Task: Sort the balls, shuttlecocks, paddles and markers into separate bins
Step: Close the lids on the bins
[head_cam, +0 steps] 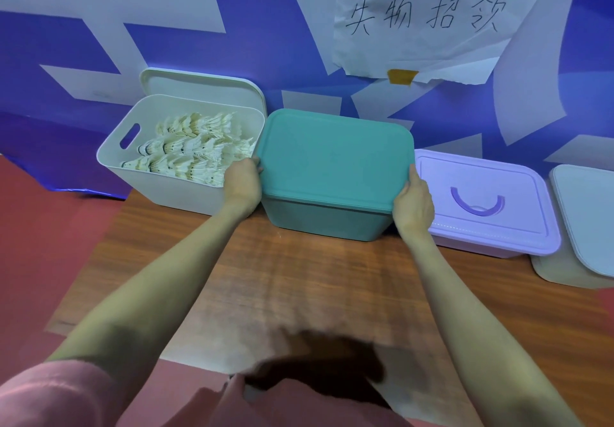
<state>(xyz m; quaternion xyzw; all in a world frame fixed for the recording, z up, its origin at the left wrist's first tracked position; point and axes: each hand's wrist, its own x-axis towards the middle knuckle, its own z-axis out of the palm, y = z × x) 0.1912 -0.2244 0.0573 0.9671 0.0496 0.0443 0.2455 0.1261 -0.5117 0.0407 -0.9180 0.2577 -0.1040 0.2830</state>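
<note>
Holding the green lid (pixel 334 157) by its two short edges, the left hand (pixel 242 183) curls its fingers over the left edge and the right hand (pixel 413 205) curls over the right edge. The lid sits on top of the green bin (pixel 327 222), and I cannot tell if it is pressed all the way down. The green bin stands on the brown table (pixel 265 293), close to the blue and white wall (pixel 83 44).

Just to the left, touching the green bin, is a white bin (pixel 133 174) with no lid on. It is full of white shuttlecocks (pixel 196 147) lying in rows. Its white lid (pixel 202 86) leans up behind it against the wall.

Just to the right is a purple bin (pixel 488 214) with its lid on and a curved handle on top. Past that, at the edge, is a pale bin (pixel 584 224) with a lid too.

A crumpled paper sign (pixel 428 18) with handwriting is taped on the wall above
</note>
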